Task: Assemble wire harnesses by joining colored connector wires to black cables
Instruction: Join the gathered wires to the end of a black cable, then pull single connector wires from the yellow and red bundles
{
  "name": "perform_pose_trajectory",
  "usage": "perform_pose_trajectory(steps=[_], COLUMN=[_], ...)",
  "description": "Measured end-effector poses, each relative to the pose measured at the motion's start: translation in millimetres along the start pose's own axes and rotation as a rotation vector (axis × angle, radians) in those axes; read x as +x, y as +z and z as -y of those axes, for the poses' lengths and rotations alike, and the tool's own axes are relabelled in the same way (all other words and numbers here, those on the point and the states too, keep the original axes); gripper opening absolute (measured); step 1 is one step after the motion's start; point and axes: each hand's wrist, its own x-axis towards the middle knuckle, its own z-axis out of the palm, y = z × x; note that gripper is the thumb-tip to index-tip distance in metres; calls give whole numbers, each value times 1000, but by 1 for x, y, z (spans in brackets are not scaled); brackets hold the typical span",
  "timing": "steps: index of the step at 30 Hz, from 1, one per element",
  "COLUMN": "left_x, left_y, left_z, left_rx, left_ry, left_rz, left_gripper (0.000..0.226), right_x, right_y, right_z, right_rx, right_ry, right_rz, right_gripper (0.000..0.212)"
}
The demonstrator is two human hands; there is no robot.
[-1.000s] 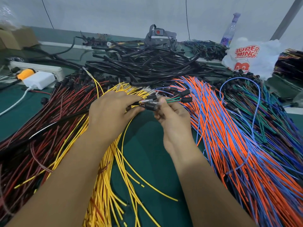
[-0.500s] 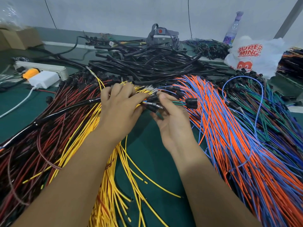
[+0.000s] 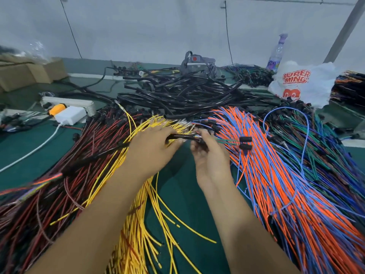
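Green matting covered the table (image 3: 35, 143), and across it lay fans of wire: orange and blue wires (image 3: 280, 175) on the right, red wires (image 3: 83, 155) on the left, yellow wires (image 3: 142, 224) between. A heap of black cables (image 3: 187, 95) sat behind them, near a white plastic bag (image 3: 304, 84). The left hand (image 3: 152, 151) gripped a black cable (image 3: 102, 153) that trailed off to the left over the red wires. The right hand (image 3: 209, 153) pinched the cable's end together with a green connector wire (image 3: 227, 141), whose two black connectors (image 3: 245, 142) hung over the orange wires.
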Motion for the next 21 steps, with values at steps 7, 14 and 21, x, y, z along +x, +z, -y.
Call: perform_pose_trajectory(steps=[7,14,21], left_x=[9,8,-25], left_y=[-72,-197,-253], left_z=[26,94,180], left_rx=[14,-131,451], left_ry=[-168,-411,-574], left_rz=[-34,-298,-314], left_gripper=[42,33,32], right_x=[-17,-57,-69], right_y=[9,26,28], right_z=[5,-51,-66], right_rx=[116,-992,-1667], right_ry=[204,-69,-550], right_rz=[290,738,1152], right_gripper=[45,26,49])
